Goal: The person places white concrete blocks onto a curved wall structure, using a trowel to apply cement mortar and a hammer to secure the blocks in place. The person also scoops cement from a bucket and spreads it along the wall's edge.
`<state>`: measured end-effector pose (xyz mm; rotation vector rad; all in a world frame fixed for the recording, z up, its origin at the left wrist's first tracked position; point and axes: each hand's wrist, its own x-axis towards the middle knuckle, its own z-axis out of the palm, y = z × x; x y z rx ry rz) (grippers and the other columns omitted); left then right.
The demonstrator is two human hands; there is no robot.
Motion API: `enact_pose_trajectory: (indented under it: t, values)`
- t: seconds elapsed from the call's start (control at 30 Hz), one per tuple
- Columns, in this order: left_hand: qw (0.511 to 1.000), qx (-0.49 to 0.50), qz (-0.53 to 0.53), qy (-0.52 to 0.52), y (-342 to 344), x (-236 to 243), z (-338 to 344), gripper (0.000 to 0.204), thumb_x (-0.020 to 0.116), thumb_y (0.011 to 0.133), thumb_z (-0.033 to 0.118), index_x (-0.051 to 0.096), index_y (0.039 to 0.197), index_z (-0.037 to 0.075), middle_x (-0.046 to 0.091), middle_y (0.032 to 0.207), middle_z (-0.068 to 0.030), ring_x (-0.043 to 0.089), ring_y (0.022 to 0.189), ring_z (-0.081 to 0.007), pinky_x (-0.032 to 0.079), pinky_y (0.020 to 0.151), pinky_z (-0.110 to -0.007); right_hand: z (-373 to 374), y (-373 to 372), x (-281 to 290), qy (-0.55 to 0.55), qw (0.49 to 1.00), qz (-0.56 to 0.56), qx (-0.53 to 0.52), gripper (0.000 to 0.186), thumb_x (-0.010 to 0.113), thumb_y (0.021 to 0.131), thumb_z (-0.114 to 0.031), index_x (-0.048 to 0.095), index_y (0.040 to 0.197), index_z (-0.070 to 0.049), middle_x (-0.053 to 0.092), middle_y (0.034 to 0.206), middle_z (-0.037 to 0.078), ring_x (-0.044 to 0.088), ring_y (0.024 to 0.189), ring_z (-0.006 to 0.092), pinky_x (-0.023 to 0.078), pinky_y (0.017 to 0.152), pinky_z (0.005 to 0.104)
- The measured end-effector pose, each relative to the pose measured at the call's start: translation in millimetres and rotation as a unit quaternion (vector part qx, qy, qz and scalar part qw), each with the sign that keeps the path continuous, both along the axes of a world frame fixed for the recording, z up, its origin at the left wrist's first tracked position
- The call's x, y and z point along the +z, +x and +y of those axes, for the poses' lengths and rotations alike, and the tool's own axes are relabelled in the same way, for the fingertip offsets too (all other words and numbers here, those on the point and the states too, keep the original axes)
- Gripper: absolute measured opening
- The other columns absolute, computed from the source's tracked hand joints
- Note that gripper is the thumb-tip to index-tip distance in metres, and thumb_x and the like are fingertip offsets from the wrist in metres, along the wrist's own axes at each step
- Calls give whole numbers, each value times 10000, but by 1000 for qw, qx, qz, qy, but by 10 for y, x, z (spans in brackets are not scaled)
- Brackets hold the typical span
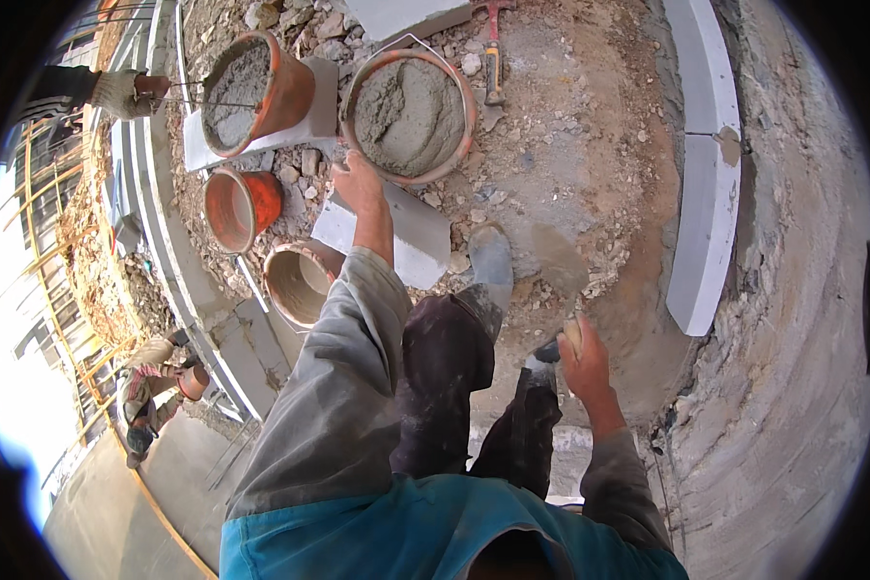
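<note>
Coarse, stony dirt (599,145) surrounds a smooth, angular, pale block (418,237) standing before a round orange-brown bucket (471,116). The left hand (360,184) grasps its near-left rim; inside sits lumpy, wet grey mortar (411,116). The right hand (587,362) clasps a grey-smeared trowel (559,259). Right of the bucket lies a red-headed hammer (494,70).

Teal top (387,532), dusty grey sleeves (329,358)
</note>
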<state>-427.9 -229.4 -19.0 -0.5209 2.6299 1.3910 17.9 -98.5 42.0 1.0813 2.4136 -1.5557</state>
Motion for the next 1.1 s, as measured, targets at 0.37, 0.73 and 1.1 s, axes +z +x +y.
enact_pose_trajectory:
  t: [0.37, 0.73, 1.1]
  values:
    - [887, 215, -122, 390, 311, -217, 45, 803, 310, 965, 618, 186, 1520, 52, 273, 1554, -121, 261, 1424, -306, 190, 1125, -578, 176, -3297, -456, 1, 964, -57, 261, 430, 581, 910, -216, 482, 1234, 49, 628, 1023, 292, 634, 964, 431, 515, 811, 483]
    - [914, 117, -180, 344, 271, -183, -204, 999, 230, 893, 751, 117, 1516, -22, 206, 1551, -232, 209, 1449, -344, 152, 1160, -528, 461, -2341, -375, -446, 892, 49, 61, 501, 652, 879, -260, 517, 1276, 15, 606, 761, 65, 583, 551, 118, 480, 451, 280]
    - [990, 81, -16, 114, 178, -139, -65, 811, 375, 957, 600, 225, 1503, 19, 294, 1525, -204, 272, 1420, -322, 204, 1148, -495, 1839, 78, -1506, 182, 972, 56, -136, 554, 671, 843, -139, 484, 1337, 29, 632, 988, 179, 632, 838, 290, 509, 762, 384]
